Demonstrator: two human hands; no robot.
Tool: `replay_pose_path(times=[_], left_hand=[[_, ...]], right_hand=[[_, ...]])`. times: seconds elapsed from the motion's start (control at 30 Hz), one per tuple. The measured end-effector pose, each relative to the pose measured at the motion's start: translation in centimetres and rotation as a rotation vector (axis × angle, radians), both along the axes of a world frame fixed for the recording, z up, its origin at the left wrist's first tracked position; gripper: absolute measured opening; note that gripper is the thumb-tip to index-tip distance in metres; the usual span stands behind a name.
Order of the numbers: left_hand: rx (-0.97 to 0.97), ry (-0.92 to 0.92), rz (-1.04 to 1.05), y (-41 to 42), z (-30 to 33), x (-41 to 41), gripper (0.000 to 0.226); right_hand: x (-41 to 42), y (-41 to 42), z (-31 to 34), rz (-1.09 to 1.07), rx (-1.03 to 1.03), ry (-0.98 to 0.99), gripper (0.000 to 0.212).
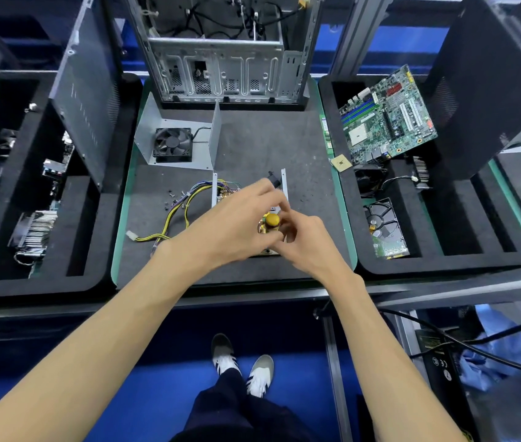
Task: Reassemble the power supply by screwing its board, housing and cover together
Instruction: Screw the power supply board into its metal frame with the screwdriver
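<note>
Power supply board (264,229) sits inside its open metal housing (283,183) at centre of the dark work mat (253,138), mostly hidden under both hands. Housing side walls stand up at the far end; the wire bundle (182,205) trails out to the left across the mat.

Right hand (304,242): fingers curled round a screwdriver with a yellow-capped handle (272,219), held upright over the board. Left hand (237,224): reaches across the housing, fingers bent toward the screwdriver shaft; whether it pinches the shaft, a screw, or only steadies the board cannot be told.

Judgement: work is at the board-to-housing screws, an early step. How many of these are in cannot be seen.

Cover (182,138), the bent grey sheet carrying the black fan (173,144), lies apart at the far left of the mat, not yet fitted. Loose screws (171,199) lie left of the housing, near the wires. Left to do, as judged: finish board screws, seat cover, screw it down.

Surroundings: bare computer case (221,59) behind; motherboard (386,116) and hard drive (386,228) in the right tray.
</note>
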State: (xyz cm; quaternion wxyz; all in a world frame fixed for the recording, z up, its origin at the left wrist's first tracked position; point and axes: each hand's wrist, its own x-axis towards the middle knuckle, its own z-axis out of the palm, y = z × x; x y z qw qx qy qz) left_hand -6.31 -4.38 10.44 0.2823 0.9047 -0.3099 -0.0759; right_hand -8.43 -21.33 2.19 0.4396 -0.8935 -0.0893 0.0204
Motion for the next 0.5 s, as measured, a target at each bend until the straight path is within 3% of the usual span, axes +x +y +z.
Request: replay_pose_path(times=[0.1,0.2,0.33,0.4,0.5], left_hand=[[0.040,0.007,0.085,-0.22,0.24,-0.07,0.016],[0.082,0.019,-0.018,-0.01,0.36,-0.13,0.022],[0.043,0.006,0.115,-0.40,0.83,-0.63,0.024],[0.088,0.020,0.042,-0.50,0.82,-0.41,0.013],[0.069,0.045,-0.004,-0.34,1.01,-0.61,0.025]], right_hand=[[0.11,0.28,0.08,-0.014,-0.001,0.020,0.023],[-0.19,0.32,0.27,0.042,-0.016,-0.018,0.023],[-0.24,0.48,0.47,-0.012,0.003,0.054,0.015],[-0.32,0.70,0.72,0.010,0.012,0.070,0.017],[-0.66,0.51,0.77,0.035,0.019,0.095,0.009]])
